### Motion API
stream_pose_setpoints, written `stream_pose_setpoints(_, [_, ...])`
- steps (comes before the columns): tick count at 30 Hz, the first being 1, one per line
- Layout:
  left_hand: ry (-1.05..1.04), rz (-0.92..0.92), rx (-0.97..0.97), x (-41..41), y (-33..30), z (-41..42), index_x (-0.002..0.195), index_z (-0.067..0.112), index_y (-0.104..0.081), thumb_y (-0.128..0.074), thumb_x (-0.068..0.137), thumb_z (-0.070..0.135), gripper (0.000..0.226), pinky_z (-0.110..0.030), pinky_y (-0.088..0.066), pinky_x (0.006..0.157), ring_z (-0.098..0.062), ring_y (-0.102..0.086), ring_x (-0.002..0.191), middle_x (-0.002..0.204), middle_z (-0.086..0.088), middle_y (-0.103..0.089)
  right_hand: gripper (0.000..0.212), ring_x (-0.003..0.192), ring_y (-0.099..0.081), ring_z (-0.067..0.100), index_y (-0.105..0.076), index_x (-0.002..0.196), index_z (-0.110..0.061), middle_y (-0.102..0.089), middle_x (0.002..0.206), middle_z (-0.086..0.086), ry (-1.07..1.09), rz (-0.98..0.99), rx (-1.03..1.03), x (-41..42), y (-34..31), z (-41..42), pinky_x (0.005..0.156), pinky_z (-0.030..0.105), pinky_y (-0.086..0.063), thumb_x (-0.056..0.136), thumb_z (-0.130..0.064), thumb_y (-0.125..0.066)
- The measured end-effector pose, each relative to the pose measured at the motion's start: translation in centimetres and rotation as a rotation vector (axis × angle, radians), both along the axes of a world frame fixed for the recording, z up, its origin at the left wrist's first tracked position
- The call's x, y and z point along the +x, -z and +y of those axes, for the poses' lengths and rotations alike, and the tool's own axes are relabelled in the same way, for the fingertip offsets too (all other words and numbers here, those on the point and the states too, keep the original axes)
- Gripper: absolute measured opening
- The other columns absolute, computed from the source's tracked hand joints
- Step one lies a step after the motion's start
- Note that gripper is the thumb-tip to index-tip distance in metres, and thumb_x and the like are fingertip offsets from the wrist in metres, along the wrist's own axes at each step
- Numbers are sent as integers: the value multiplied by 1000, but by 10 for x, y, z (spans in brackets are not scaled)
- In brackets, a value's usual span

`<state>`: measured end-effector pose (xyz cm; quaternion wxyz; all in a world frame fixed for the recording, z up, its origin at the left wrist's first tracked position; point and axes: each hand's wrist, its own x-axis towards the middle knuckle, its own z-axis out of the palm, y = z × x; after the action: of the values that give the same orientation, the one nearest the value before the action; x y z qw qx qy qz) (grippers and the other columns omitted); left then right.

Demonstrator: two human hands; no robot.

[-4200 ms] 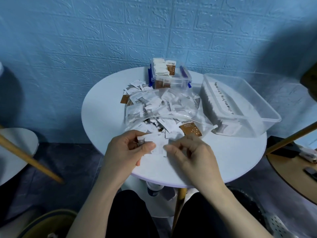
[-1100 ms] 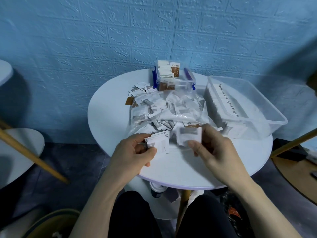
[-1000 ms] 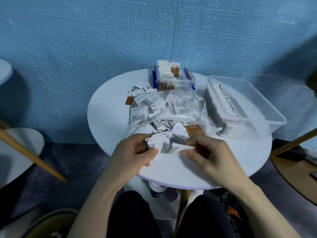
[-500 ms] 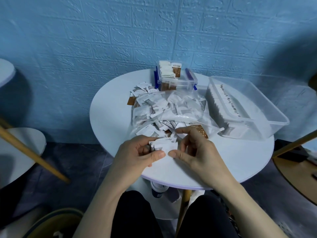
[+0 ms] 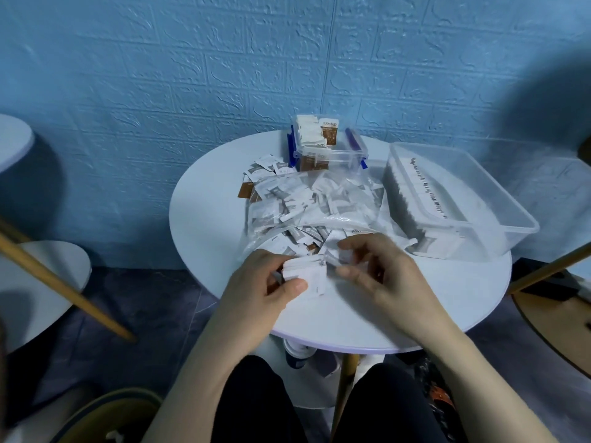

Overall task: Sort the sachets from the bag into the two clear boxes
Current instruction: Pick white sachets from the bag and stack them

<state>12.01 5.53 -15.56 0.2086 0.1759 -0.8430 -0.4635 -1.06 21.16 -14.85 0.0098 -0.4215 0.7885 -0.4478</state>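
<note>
A clear plastic bag full of white and brown sachets lies open in the middle of the round white table. My left hand grips a small stack of white sachets at the bag's mouth. My right hand pinches one white sachet against the stack's right edge. A small clear box with blue clips at the back holds brown and white sachets standing upright. A large clear box on the right holds a row of white sachets along its left wall.
Loose sachets lie on the table left of the small box. Wooden poles slant in at the left and right. A blue brick-pattern wall stands behind the table. My knees are under the table's near edge.
My right hand took a white sachet from the bag's mouth and brought it to the stack in my left hand. The stack has grown since the earliest frame.
</note>
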Motion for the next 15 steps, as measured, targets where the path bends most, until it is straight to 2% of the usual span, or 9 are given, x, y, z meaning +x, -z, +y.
stream_pose_setpoints(3, [-30, 38, 40, 4, 0, -5, 95, 27, -67, -72, 83, 28, 12, -41, -51, 76, -20, -62, 79, 89, -2, -65, 29, 77, -53, -8, -65, 111, -25, -54, 98, -13, 105, 115, 78, -14, -2, 5, 74, 22, -43, 83, -28, -72])
stream_pose_setpoints(4, [-32, 44, 57, 4, 1, -4, 93, 29, -67, -72, 82, 31, 12, -39, -51, 74, -19, -61, 76, 86, -1, -66, 31, 81, -55, -5, -65, 113, -24, -56, 102, -13, 124, 149, 109, -16, -2, 5, 76, 28, -46, 83, -27, -72])
stream_pose_setpoints(6, [-42, 43, 81, 4, 0, -1, 94, 25, -69, -69, 77, 38, 22, -43, -52, 73, -22, -61, 75, 81, -2, -67, 39, 93, -60, 10, -61, 120, -27, -58, 111, -11, 145, 215, 180, -16, -2, 1, 80, 37, -49, 82, -28, -72])
stream_pose_setpoints(8, [-63, 48, 90, 4, 2, 1, 94, 22, -70, -65, 70, 41, 31, -47, -52, 74, -24, -60, 74, 78, -4, -65, 45, 98, -60, 19, -58, 123, -29, -58, 115, -11, 162, 266, 242, -15, -2, -3, 79, 38, -49, 81, -30, -72])
stream_pose_setpoints(10, [-76, 49, 88, 3, 3, 2, 91, 23, -71, -65, 68, 42, 30, -47, -52, 72, -24, -59, 72, 74, -4, -63, 48, 96, -60, 21, -56, 124, -30, -57, 113, -11, 174, 293, 266, -15, -1, -4, 76, 38, -50, 79, -29, -73])
stream_pose_setpoints(13, [-84, 36, 94, 3, 6, 1, 89, 23, -71, -68, 64, 41, 31, -41, -50, 69, -23, -57, 69, 72, -6, -61, 57, 98, -59, 22, -52, 130, -31, -55, 114, -11, 171, 290, 269, -15, 0, -8, 77, 37, -49, 78, -29, -74])
stream_pose_setpoints(15, [-88, 31, 112, 2, 7, 0, 89, 18, -72, -69, 64, 41, 34, -44, -50, 70, -28, -57, 71, 73, -8, -62, 64, 105, -56, 19, -47, 136, -31, -53, 122, -11, 158, 259, 273, -17, -1, -12, 79, 34, -46, 78, -33, -74])
